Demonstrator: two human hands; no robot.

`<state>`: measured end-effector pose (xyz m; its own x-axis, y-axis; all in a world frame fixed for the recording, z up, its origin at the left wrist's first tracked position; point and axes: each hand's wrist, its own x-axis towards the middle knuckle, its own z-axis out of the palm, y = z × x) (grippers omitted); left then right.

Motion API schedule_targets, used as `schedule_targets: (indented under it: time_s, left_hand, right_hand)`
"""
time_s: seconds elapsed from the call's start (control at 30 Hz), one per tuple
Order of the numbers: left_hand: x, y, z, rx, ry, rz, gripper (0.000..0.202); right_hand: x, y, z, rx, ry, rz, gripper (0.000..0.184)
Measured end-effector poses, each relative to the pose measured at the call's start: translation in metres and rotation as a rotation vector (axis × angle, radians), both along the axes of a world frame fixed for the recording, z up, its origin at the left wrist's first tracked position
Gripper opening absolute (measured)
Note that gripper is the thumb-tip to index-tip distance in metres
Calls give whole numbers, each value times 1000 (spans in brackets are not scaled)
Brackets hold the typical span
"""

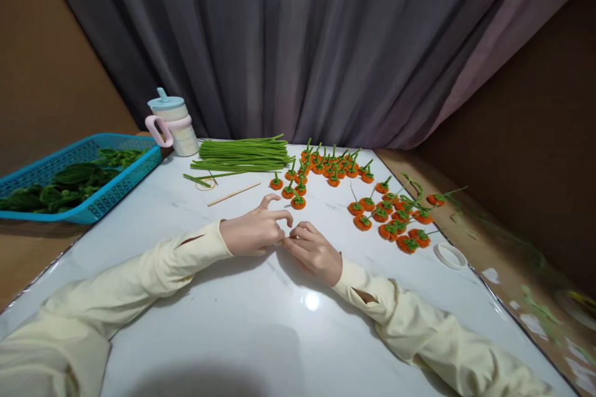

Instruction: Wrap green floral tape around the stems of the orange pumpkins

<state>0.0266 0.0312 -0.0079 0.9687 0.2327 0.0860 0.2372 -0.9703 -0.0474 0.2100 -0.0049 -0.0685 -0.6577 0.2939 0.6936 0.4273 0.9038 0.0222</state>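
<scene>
My left hand (258, 229) and my right hand (315, 253) meet fingertip to fingertip above the middle of the white table. The fingers of both are closed in a pinch, and whatever lies between them is hidden or too small to name. The left index finger arches over the meeting point. Just beyond my hands stands a small orange pumpkin with a green stem (298, 202), made of pipe cleaner. A thin wooden stick (234, 194) lies past my left hand. Behind it is a bundle of green pipe cleaners (242, 154).
Several orange pumpkins (362, 222) with wires sit at the right, near a white tape roll (450, 255). More pumpkins (333, 178) cluster at the back. A blue basket (88, 211) of green leaves and a lidded cup (184, 130) stand left. A grey curtain (279, 43) hangs behind.
</scene>
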Motion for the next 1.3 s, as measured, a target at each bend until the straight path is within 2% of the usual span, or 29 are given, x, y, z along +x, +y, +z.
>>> schedule_targets:
  time_s: [0.27,0.47,0.73,0.97,1.1,1.2,1.3]
  left_hand:
    - [-4,5,-1,83,-84,105,17]
    - [-3,2,-1,140,-62,108,20]
    - [-3,1,-1,148,-94,76,22]
    - [-3,2,0,-10,-46,79,17]
    - [-4,1,2,-65,-37,93,13]
    - [-3,-1,2,-34,-71,118,12]
    - [-1,-4,-1,73,-86,130,15]
  right_hand:
    - [3,3,2,-262,271,-139,9]
    - [4,3,2,-317,302,-165,9]
    - [4,1,6,-225,269,-241,14]
    - [4,-3,-1,21,175,-247,14]
    - [4,-4,-1,63,163,-216,15]
    - [4,-4,0,49,157,-201,15]
    - [3,-4,0,38,162,-214,15]
